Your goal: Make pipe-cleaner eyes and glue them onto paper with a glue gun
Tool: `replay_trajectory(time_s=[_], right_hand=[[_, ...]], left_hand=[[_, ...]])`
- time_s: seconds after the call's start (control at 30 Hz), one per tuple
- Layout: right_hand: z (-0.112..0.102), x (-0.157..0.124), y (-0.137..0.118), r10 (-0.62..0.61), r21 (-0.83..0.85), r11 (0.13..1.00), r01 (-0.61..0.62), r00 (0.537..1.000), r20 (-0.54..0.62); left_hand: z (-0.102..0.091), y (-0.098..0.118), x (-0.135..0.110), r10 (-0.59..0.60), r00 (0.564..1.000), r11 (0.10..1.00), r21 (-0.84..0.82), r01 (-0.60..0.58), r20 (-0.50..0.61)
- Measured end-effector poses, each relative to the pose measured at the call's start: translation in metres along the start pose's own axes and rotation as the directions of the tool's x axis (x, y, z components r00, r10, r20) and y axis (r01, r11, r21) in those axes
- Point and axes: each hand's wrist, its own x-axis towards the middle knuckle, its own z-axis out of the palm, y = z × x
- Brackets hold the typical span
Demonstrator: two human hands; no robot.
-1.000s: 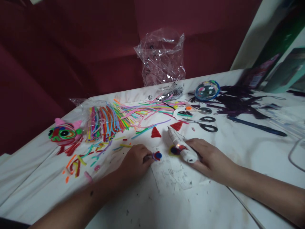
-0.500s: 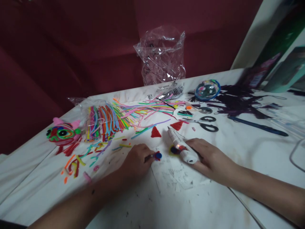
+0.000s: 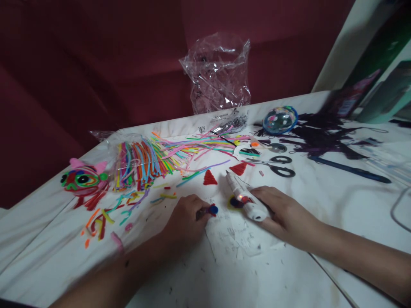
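Note:
My left hand [image 3: 189, 216] is closed in a pinch on a small blue and red piece [image 3: 214, 209], whose round blue end sticks out past the fingertips. The rest of it is hidden by my fingers. In my right hand [image 3: 282, 209] is a white hot glue gun [image 3: 244, 194] with a small orange light, its nozzle pointing away from me. A dark blue and yellow piece [image 3: 236, 202] lies just left of the gun, partly covered by it. Beneath and between both hands lies a scribbled paper sheet [image 3: 233, 239]. Two red fuzzy triangles, one a red triangle [image 3: 210, 177], lie beyond the nozzle.
Scissors [image 3: 272, 164] lie behind the glue gun. Bundled pipe cleaners [image 3: 141, 164] and a colourful fish-like figure [image 3: 84, 177] stand left, with cut scraps [image 3: 102, 220] in front. A clear dome [image 3: 280, 119], dark purple strips [image 3: 324, 134] and a blue stick [image 3: 349, 169] lie at right.
The blue and red piece has turned slightly in my left fingers, showing more blue along its side. My right hand and the glue gun have stayed nearly still.

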Motion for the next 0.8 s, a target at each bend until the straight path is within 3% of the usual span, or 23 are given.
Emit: replay_trajectory(time_s=[0.27,0.4,0.6,0.8], right_hand=[[-0.002,0.002,-0.001,-0.009,-0.002,1.0,0.009,1.0,-0.022],[-0.001,0.0,0.0,0.0,-0.011,1.0,0.0,1.0,-0.027],[-0.001,0.0,0.001,-0.012,-0.018,1.0,0.012,1.0,-0.003],[-0.001,0.0,0.001,0.023,-0.01,1.0,-0.023,1.0,-0.003]], left_hand=[[0.004,0.001,0.003,-0.111,0.994,0.992,-0.058,0.11,-0.005],[0.004,0.0,0.004,-0.111,0.994,0.989,-0.098,0.11,-0.006],[-0.003,-0.007,0.001,-0.17,0.985,0.958,-0.235,0.162,-0.013],[-0.007,-0.018,0.0,-0.037,0.99,0.993,-0.12,0.02,-0.137]])
